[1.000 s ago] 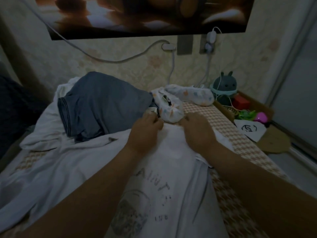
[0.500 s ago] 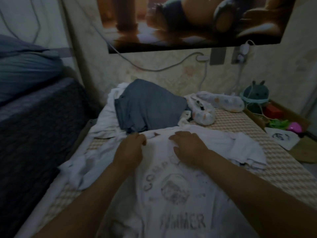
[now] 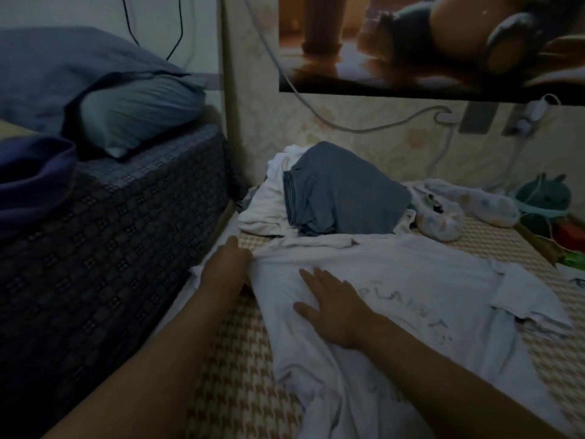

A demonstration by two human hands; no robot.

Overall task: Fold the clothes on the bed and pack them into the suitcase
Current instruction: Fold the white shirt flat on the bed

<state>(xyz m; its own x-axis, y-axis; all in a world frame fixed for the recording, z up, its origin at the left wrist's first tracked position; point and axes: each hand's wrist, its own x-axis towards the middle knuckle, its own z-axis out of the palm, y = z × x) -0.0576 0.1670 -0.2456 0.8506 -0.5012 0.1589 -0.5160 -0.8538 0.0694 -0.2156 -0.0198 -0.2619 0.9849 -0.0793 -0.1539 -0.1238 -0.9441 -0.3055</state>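
A white printed T-shirt (image 3: 421,289) lies spread on the bed's checked mat (image 3: 234,375). My left hand (image 3: 226,264) grips the shirt's left edge near the shoulder. Flat on the shirt's chest, my right hand (image 3: 329,302) presses down with straight fingers. Beyond the shirt sits a grey-blue garment (image 3: 345,191) piled on white clothes (image 3: 266,207), with a spotted white garment (image 3: 443,217) to its right. No suitcase is in view.
A dark patterned mattress (image 3: 110,223) with pillows (image 3: 136,106) rises on the left. At the far right are a green plush toy (image 3: 543,198) and small toys. Cables hang on the wall below a poster (image 3: 427,42).
The view has swung left. My left hand has moved out to the shirt's left edge and gripped it; my right hand has flattened on the chest.
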